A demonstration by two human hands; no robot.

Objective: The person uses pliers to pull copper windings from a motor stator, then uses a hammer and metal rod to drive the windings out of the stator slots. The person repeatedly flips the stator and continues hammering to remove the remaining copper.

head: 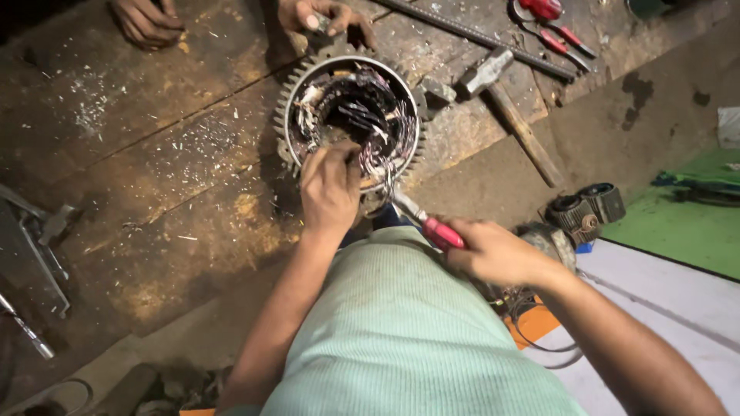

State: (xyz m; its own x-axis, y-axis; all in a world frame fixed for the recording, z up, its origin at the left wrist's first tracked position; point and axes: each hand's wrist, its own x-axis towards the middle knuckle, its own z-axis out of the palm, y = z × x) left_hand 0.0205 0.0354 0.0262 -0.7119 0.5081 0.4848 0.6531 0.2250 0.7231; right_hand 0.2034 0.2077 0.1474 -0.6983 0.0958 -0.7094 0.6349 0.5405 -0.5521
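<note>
Round finned metal motor stator [348, 115] sits on worn wooden bench [154, 169]. Left hand [330, 189] grip pinched on winding wires at near rim. Right hand [493, 250] grip closed around red-handled pliers [420, 219]. Many tangled windings remain inside; removal looks partway.

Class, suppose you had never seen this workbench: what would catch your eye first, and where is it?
The round finned motor stator at top centre, stuffed with tangled wires. The left hand grips its near rim, while the right hand works a red-handled tool into it. A hammer lies to the right.
</note>
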